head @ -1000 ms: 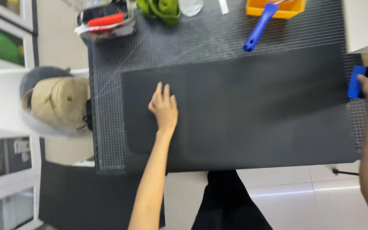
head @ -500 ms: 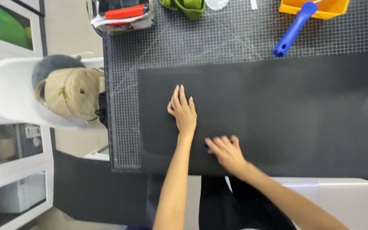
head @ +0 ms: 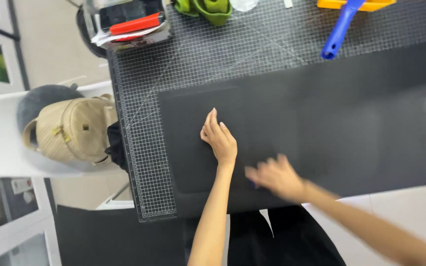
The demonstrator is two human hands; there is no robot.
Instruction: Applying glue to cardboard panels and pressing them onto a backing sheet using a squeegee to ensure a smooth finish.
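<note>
1. A person's left hand (head: 219, 139) lies flat, fingers together, on one large black sheet (head: 297, 128) spread over a gridded cutting mat (head: 139, 148) on the table; its grip is open and holds nothing.
2. The right hand (head: 275, 176), blurred in motion, sits on the sheet just beside the left hand, toward the sheet's near edge. A second ago it was out past the sheet's far right end holding something blue; half a second ago it had already come in beside the left hand. Whether its grip holds anything now, the blur does not let one tell.
3. Judged from that, both hands now bear on the same part of the sheet.
4. Beyond the sheet: one blue handle (head: 338, 29), one yellow tray (head: 371, 5), one green object (head: 208, 9), one clear bin (head: 124, 22) with a red item.
5. Left of the sheet: one tan bag (head: 70, 129) on one white chair (head: 1, 143).
</note>
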